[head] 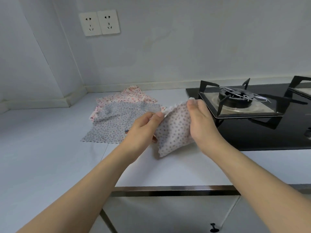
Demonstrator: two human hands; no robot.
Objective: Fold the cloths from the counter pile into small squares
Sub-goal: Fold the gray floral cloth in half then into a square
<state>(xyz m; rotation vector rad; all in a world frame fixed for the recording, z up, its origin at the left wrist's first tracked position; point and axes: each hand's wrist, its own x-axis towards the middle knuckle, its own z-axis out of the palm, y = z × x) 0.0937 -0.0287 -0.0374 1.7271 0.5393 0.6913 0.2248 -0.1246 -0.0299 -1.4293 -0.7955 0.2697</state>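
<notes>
1. Cabinet front (pixel 168 214): nearest to me, below the counter edge, with a dark knob (pixel 213 228) on the door.
2. Counter (pixel 50 157): pale worktop; everything below is placed relative to the gas hob at its right end.
3. My left hand (pixel 143 130): to the left of the hob, thumb and fingers pinching the left upper edge of the white dotted cloth.
4. My right hand (pixel 200 121): just in front of the hob's near-left corner, fingers fairly straight along the cloth's right edge. I cannot tell whether the thumb pinches from behind.
5. White dotted cloth (pixel 175 130): held up between my hands, just left of the hob, its lower corner hanging down to the counter. I judge it light, soft and limp; it sags wherever unsupported. Best taken at the corners or along the scalloped edge, then laid flat to crease.
6. Grey dotted cloth (pixel 116 123): flat on the counter, farther left of the hob, top of the pile.
7. Pink floral cloth (pixel 133 96): under and behind the grey one, toward the wall. Both not yet folded.
8. Gas hob (pixel 252 132): black glass, burner and pan support.
9. Wall sockets (pixel 100 22): two, high on the wall, up and left of the hob.
</notes>
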